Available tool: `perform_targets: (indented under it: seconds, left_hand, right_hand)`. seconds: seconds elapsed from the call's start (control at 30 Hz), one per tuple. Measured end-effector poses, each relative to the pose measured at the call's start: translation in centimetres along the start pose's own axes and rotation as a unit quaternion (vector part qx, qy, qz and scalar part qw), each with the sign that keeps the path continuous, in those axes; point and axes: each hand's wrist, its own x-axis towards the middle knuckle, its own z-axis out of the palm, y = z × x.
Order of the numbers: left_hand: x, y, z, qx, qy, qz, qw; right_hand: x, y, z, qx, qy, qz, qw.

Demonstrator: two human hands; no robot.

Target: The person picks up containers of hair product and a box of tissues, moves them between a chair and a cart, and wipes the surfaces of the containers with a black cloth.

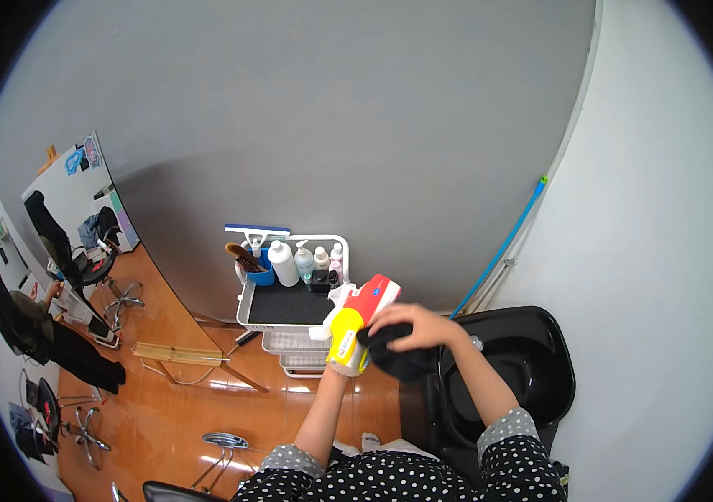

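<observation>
Before me, near the front right corner of a white trolley, my left hand (339,366) is mostly hidden behind a yellow container (347,336) and a red and white tissue pack (376,299) with white tissue sticking out. It seems to hold both, though its fingers do not show. My right hand (416,326) grips a black cloth (403,359) just to the right of the container. The cloth hangs below the fingers and looks slightly blurred.
A white trolley (290,326) carries bottles, a blue holder (262,275) with brushes and a squeegee (257,230). A black wash basin (557,351) stands at right, with a blue pole (500,245) behind. At left are a mirror (162,295), a person (42,314) and a stool (224,440).
</observation>
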Motion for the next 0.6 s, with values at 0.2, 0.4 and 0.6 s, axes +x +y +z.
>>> perform_targets:
  seconds: [0.2,0.4,0.6]
  left_hand:
    - [0.3,-1.3,-4.2,-0.029,-0.004,-0.053,0.998]
    - [2.1,1.7,-1.1,0.072,-0.004,0.010,0.997]
    - [1.9,3.4,-1.0,0.128,0.028,-0.081,0.988]
  right_hand:
    - [-0.9,5.7,-2.9,-0.016,0.342,0.107,0.933]
    - [-3.5,7.9,1.9,0.474,0.292,0.121,0.822]
    - [-7.2,13.9,8.7,0.638,0.349,0.018,0.687]
